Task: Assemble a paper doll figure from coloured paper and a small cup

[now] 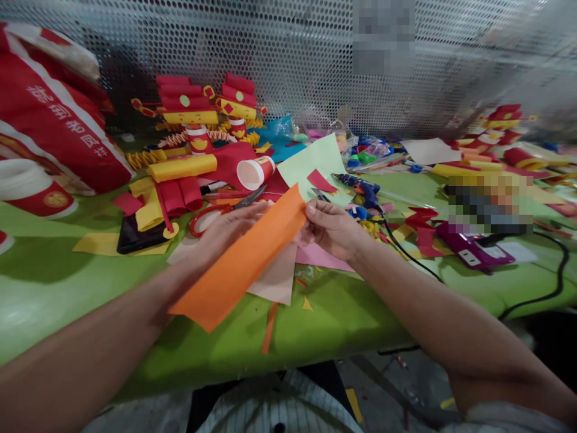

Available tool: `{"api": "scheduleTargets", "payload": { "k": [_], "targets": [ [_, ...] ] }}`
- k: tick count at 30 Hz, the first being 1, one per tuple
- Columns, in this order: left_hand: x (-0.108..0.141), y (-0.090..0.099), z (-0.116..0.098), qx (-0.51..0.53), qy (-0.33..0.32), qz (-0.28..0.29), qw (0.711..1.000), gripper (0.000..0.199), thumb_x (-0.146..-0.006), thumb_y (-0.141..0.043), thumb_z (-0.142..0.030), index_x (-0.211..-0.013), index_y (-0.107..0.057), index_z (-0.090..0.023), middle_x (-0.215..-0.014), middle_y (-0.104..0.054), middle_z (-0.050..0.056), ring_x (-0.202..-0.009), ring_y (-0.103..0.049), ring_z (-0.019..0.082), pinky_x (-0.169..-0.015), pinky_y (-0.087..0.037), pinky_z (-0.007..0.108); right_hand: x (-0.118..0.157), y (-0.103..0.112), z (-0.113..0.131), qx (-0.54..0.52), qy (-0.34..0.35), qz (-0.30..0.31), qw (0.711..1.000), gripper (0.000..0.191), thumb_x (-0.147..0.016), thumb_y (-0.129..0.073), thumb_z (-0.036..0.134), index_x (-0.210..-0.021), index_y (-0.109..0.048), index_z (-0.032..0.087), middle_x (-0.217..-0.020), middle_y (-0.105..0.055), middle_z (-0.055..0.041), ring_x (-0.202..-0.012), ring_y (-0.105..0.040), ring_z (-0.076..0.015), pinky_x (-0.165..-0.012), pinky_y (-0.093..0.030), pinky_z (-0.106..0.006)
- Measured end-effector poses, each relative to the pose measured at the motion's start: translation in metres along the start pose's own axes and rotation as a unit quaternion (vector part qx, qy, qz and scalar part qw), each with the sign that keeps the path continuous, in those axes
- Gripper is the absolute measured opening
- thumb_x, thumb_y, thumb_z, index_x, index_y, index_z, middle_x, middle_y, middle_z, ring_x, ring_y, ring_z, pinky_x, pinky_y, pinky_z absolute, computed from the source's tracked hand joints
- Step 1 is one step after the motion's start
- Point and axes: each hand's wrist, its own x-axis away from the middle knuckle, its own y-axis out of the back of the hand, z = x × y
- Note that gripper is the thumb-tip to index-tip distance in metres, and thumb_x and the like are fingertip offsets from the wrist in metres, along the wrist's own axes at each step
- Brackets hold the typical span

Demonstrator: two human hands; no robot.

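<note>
A long orange paper strip slants above the table, from low left to upper right. My right hand pinches its upper right end between thumb and fingers. Behind the strip is my left hand, fingers stretched toward that same end and partly covered by the paper; its thumb is hidden. Close behind the left hand lie red-handled scissors, blades pointing right. A small grey pointed tip shows just beyond my right fingers. Pale pink paper sheets lie underneath.
Paper figures with red hats stand at the back. A black phone, a paper cup, a blue glue gun with a black cable and a purple power strip lie around. An orange offcut rests near the front edge.
</note>
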Motion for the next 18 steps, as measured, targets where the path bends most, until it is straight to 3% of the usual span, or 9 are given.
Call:
{"api": "scheduleTargets", "payload": {
  "k": [3,6,9,11,18],
  "targets": [
    [0.002,0.009,-0.014,0.084,0.041,0.054,0.994,0.059,-0.08,-0.034,-0.055,-0.111,-0.055,-0.009,-0.089,-0.066,0.012,-0.078,-0.061,0.021,-0.073,-0.047,0.036,-0.002,0.006,0.004,0.045,-0.02,-0.008,0.999,0.038,-0.048,-0.081,0.042,-0.056,-0.053,0.016,-0.044,-0.054,0.0063,-0.035,-0.049,-0.0056,-0.035,-0.042,-0.017],
    [0.011,0.003,-0.018,0.11,0.088,0.11,0.984,0.051,-0.075,-0.045,-0.059,-0.101,-0.058,-0.018,-0.08,-0.065,0.005,-0.069,-0.06,0.018,-0.065,-0.046,0.03,-0.004,0.007,0.005,0.07,-0.024,-0.027,0.997,0.042,-0.043,-0.082,0.043,-0.055,-0.053,0.015,-0.044,-0.053,0.0065,-0.034,-0.048,-0.0055,-0.034,-0.044,-0.018],
    [0.019,-0.007,-0.017,-0.06,0.083,0.099,0.99,0.028,-0.073,-0.058,-0.044,-0.079,-0.061,-0.018,-0.062,-0.057,-0.002,-0.055,-0.051,0.011,-0.055,-0.039,0.022,-0.004,0.005,0.003,0.081,-0.024,-0.037,0.996,0.043,-0.042,-0.081,0.045,-0.055,-0.053,0.015,-0.042,-0.052,0.0069,-0.033,-0.048,-0.0055,-0.034,-0.045,-0.018],
    [0.021,-0.011,-0.017,-0.167,0.072,0.081,0.98,0.027,-0.074,-0.056,-0.042,-0.067,-0.058,-0.016,-0.054,-0.049,-0.003,-0.048,-0.043,0.009,-0.048,-0.032,0.022,-0.003,0.003,0.002,0.088,-0.028,-0.04,0.995,0.044,-0.043,-0.08,0.047,-0.055,-0.052,0.015,-0.04,-0.05,0.0069,-0.033,-0.047,-0.0055,-0.034,-0.045,-0.018],
    [0.022,-0.013,-0.02,-0.284,0.033,0.055,0.957,0.033,-0.077,-0.046,-0.04,-0.054,-0.041,-0.017,-0.052,-0.032,-0.004,-0.046,-0.028,0.008,-0.045,-0.02,0.024,-0.002,-0.001,0.0,0.095,-0.034,-0.067,0.993,0.043,-0.041,-0.081,0.046,-0.056,-0.054,0.015,-0.041,-0.053,0.0073,-0.032,-0.049,-0.0064,-0.033,-0.044,-0.018]
  ]
}}
